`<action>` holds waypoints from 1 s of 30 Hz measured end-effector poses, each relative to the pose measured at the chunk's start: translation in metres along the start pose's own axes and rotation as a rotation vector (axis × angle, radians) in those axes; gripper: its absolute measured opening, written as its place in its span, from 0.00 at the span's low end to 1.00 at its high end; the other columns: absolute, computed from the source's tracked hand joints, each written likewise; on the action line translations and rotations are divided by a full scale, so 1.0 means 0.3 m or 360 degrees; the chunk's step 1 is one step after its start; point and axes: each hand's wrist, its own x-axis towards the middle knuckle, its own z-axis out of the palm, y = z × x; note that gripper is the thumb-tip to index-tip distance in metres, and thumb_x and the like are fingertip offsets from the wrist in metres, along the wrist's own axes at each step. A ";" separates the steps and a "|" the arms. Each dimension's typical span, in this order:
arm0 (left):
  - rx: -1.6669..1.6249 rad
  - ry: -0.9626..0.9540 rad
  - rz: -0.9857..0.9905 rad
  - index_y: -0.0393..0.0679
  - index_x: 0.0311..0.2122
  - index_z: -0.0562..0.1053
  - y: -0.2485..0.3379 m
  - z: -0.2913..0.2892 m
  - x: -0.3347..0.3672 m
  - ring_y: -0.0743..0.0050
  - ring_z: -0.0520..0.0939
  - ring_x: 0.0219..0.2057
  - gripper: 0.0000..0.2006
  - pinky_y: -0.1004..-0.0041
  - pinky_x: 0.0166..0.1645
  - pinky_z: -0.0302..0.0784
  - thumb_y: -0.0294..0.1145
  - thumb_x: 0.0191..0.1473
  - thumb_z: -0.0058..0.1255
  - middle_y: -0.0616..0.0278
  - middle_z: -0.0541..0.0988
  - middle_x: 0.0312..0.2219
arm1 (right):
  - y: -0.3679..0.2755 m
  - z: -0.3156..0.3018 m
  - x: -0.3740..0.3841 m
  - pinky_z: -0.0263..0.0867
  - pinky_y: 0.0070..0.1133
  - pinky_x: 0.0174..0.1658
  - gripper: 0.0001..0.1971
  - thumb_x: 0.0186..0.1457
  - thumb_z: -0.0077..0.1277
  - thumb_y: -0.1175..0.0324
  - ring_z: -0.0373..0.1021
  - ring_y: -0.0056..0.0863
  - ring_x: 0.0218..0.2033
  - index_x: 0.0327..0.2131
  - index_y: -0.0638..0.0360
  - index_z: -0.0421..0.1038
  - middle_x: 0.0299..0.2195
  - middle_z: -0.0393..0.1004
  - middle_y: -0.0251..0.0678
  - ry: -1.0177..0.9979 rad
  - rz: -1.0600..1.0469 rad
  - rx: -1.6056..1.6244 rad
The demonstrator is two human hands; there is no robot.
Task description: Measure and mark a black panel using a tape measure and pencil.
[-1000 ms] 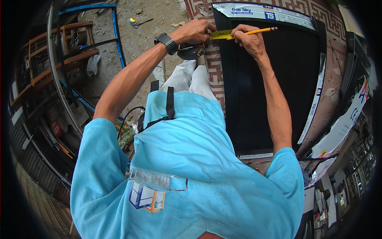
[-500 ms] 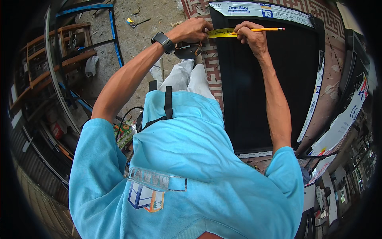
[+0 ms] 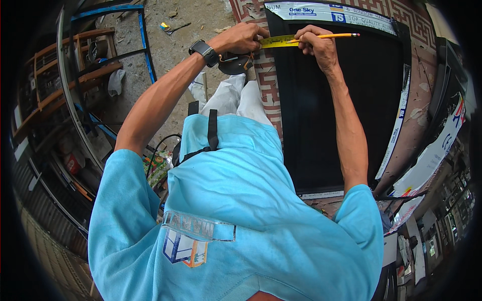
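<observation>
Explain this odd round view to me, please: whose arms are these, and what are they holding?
There's no machine here: these are a person's own bare arms. A camera worn on the head looks down, and its fisheye lens bends straight edges. The left hand grips a yellow measuring tape, which reaches over the edge of a dark framed panel. The right hand holds a yellow pencil, its tip at the tape. The panel lies on a red-and-pale patterned surface.

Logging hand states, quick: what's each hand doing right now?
Left hand: closed, holding the yellow measuring tape.
Right hand: closed, holding a yellow pencil, its tip at the tape.
</observation>
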 end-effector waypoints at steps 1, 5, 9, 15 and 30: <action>-0.0002 0.0000 0.0001 0.40 0.49 0.69 0.002 -0.005 0.001 0.60 0.81 0.34 0.20 0.70 0.42 0.78 0.28 0.48 0.47 0.46 0.75 0.42 | 0.001 -0.004 0.002 0.66 0.09 0.22 0.11 0.52 0.43 0.67 0.67 0.11 0.17 0.25 0.59 0.75 0.18 0.71 0.28 -0.0007 0.0000 0.0007; -0.0018 0.0001 0.0021 0.40 0.49 0.70 -0.004 -0.005 -0.001 0.60 0.81 0.34 0.20 0.71 0.42 0.77 0.28 0.48 0.47 0.46 0.75 0.41 | -0.005 -0.002 0.001 0.65 0.09 0.21 0.11 0.53 0.42 0.68 0.67 0.11 0.17 0.24 0.59 0.74 0.19 0.71 0.28 -0.0034 -0.0022 -0.0059; -0.0009 0.0031 0.0037 0.39 0.48 0.70 -0.006 -0.003 -0.003 0.60 0.81 0.34 0.19 0.71 0.42 0.77 0.28 0.48 0.48 0.46 0.75 0.41 | -0.006 0.001 0.001 0.65 0.09 0.21 0.11 0.52 0.42 0.68 0.67 0.11 0.17 0.24 0.59 0.74 0.18 0.71 0.28 -0.0034 -0.0045 -0.0094; -0.0010 0.0037 0.0060 0.39 0.48 0.70 -0.013 0.000 0.003 0.61 0.81 0.35 0.20 0.71 0.42 0.77 0.28 0.47 0.49 0.47 0.75 0.42 | -0.007 0.003 -0.001 0.65 0.09 0.22 0.11 0.52 0.42 0.69 0.66 0.11 0.17 0.25 0.59 0.74 0.19 0.71 0.28 -0.0035 -0.0004 -0.0030; 0.0000 0.0077 0.0069 0.39 0.48 0.70 0.002 -0.009 -0.007 0.62 0.81 0.32 0.22 0.71 0.41 0.77 0.24 0.43 0.46 0.47 0.77 0.38 | -0.017 0.015 -0.005 0.64 0.09 0.22 0.10 0.51 0.43 0.70 0.66 0.11 0.17 0.25 0.59 0.75 0.19 0.71 0.27 -0.0064 -0.0018 -0.0119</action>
